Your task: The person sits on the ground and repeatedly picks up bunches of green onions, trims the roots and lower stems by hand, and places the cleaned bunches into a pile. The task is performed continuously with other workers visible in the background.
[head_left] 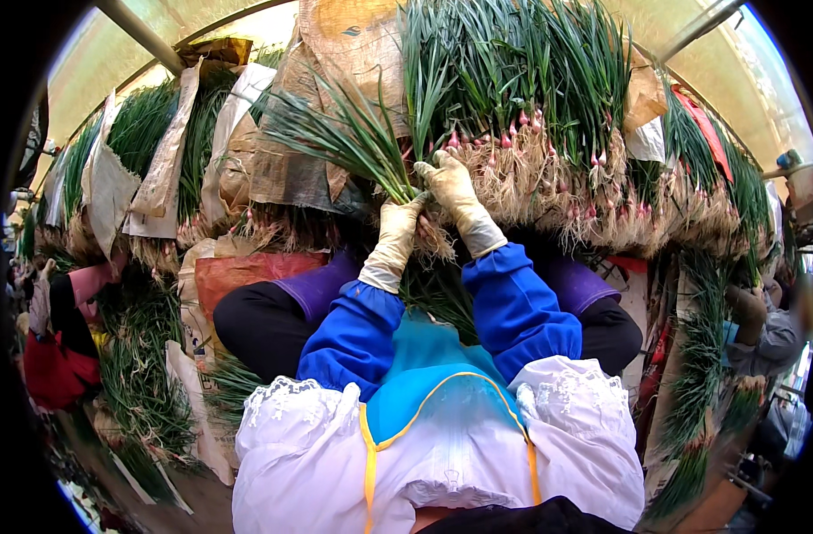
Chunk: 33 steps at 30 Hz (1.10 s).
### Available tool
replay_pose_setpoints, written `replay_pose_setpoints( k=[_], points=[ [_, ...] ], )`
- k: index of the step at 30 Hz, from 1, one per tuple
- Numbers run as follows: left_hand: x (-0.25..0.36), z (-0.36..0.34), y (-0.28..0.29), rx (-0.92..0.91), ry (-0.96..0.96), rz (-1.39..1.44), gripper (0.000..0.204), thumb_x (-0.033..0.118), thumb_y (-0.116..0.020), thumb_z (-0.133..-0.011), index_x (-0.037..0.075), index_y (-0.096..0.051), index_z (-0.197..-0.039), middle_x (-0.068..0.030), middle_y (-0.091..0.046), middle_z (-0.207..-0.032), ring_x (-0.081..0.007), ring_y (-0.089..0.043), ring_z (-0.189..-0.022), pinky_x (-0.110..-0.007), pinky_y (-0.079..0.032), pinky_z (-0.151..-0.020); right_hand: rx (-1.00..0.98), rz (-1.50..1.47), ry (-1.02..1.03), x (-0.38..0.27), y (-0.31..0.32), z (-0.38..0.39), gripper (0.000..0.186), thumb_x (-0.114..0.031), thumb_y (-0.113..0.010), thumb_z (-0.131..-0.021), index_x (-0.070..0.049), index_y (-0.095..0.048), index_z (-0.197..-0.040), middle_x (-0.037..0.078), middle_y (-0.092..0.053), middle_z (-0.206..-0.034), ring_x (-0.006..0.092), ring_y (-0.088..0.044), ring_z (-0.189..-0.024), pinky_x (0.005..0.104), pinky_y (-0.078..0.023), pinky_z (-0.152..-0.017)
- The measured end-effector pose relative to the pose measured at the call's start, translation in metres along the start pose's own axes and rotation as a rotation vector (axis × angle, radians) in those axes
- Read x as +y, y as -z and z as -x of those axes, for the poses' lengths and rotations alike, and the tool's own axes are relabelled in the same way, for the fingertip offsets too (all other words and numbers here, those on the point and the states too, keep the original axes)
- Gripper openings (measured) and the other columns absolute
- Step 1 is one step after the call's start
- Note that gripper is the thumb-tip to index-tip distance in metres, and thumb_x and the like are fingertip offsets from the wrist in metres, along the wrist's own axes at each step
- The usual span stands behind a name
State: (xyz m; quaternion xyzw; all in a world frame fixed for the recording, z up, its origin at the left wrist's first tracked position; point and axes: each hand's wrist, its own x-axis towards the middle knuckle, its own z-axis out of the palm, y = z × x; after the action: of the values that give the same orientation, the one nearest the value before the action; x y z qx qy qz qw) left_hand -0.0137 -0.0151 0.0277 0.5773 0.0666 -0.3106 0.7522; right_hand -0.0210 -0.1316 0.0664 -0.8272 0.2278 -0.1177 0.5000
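Spring onions with long green leaves, pink bulbs and pale roots fill the scene. My left hand (398,236), in a cream glove, is closed around a bunch of spring onions (357,147). Its leaves point up and to the left, and its roots hang below, between my hands. My right hand (455,189), gloved the same way, is just right of the bunch, against the left edge of a big stack of spring onions (527,133). Its fingers are curled together near the stems; what lies between the fingertips is hidden.
Brown woven sacks (286,160) lie over the stack to the left. More spring onions (144,374) are spread on the floor at left, with another row (696,383) at right. Co-workers sit on both sides: a red sleeve (61,365) at left, a grey sleeve (776,343) at right.
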Motion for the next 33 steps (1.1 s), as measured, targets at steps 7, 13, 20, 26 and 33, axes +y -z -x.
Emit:
replay_pose_setpoints(
  k=[7,13,20,26,33],
  points=[
    [-0.015,0.023,-0.016,-0.135,0.134,0.401,0.008,0.007,-0.058,-0.082,0.002,-0.052,-0.080,-0.0113,-0.060,-0.068,-0.0160,-0.056,-0.048,-0.030,-0.051,-0.045,-0.041,-1.048,-0.320,0.031,0.032,0.057,0.015,-0.020,-0.054,-0.088,-0.006,-0.049,-0.086,-0.002,-0.046,-0.063,0.0056,-0.039,-0.044,0.0211,-0.032,-0.039],
    [-0.002,0.030,0.001,-0.226,0.119,0.466,0.018,0.010,-0.055,-0.085,0.003,-0.052,-0.101,-0.0120,-0.062,-0.080,-0.0203,-0.060,-0.062,-0.036,-0.053,-0.057,-0.838,0.125,-0.477,0.080,0.075,0.108,0.017,-0.024,-0.057,-0.083,-0.007,-0.056,-0.084,0.003,-0.056,-0.063,0.0097,-0.050,-0.051,0.0235,-0.039,-0.045],
    [0.006,0.069,0.012,-0.363,0.166,0.537,0.028,0.016,-0.054,-0.085,0.004,-0.052,-0.110,-0.0099,-0.062,-0.094,-0.0196,-0.061,-0.075,-0.039,-0.053,-0.069,-0.267,-0.557,-0.320,0.019,0.039,0.052,0.032,-0.034,-0.055,-0.086,-0.006,-0.056,-0.100,0.000,-0.055,-0.068,0.0082,-0.047,-0.047,0.0202,-0.036,-0.043],
    [-0.004,0.077,0.008,-0.474,0.317,0.761,0.017,0.021,-0.052,-0.088,0.007,-0.054,-0.098,-0.0011,-0.060,-0.074,-0.0108,-0.058,-0.063,-0.028,-0.050,-0.057,-0.038,-0.929,-0.427,0.002,-0.010,0.043,0.016,-0.025,-0.054,-0.085,-0.010,-0.053,-0.092,-0.002,-0.048,-0.062,0.0095,-0.042,-0.046,0.0221,-0.035,-0.039],
    [-0.025,0.076,0.016,-0.513,0.225,0.955,0.022,0.022,-0.049,-0.089,0.004,-0.054,-0.101,-0.0046,-0.061,-0.084,-0.0152,-0.059,-0.070,-0.031,-0.052,-0.064,-0.418,-1.145,-0.870,-0.014,-0.005,0.052,0.024,-0.042,-0.046,-0.084,-0.019,-0.051,-0.085,0.002,-0.049,-0.057,0.0127,-0.033,-0.029,0.0243,-0.025,-0.024]
  ],
)
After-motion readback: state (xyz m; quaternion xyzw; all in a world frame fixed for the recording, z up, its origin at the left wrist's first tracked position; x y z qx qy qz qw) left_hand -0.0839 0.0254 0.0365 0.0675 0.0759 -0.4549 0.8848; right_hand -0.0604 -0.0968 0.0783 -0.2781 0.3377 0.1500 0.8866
